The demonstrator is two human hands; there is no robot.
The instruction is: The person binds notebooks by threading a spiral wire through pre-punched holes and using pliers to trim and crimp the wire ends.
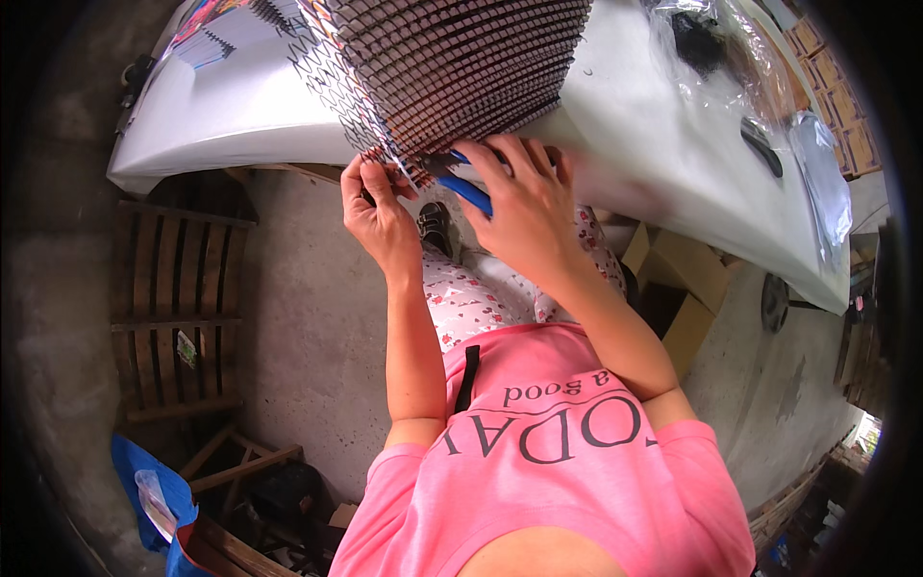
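Observation:
A dark wire mesh panel or basket [461, 67] leans over the near edge of the white-covered table [635, 125]. My right hand [529, 207] is wrapped round blue-handled pliers [465, 190], their jaws at the mesh's lower corner. Beside them, at that same corner, my left hand [377, 213] is closed in a pinch at the mesh edge. Whatever its fingertips grip is too small to make out. Zigzag wire ends stick out along the left side of the mesh.
Dark wire pieces [207, 48] lie on the table's left. Clear plastic [740, 53] and a black oblong object [761, 146] are on its right. Below stand an open cardboard box [685, 332], a wooden slatted pallet [183, 308] at left, and a blue bag [144, 481].

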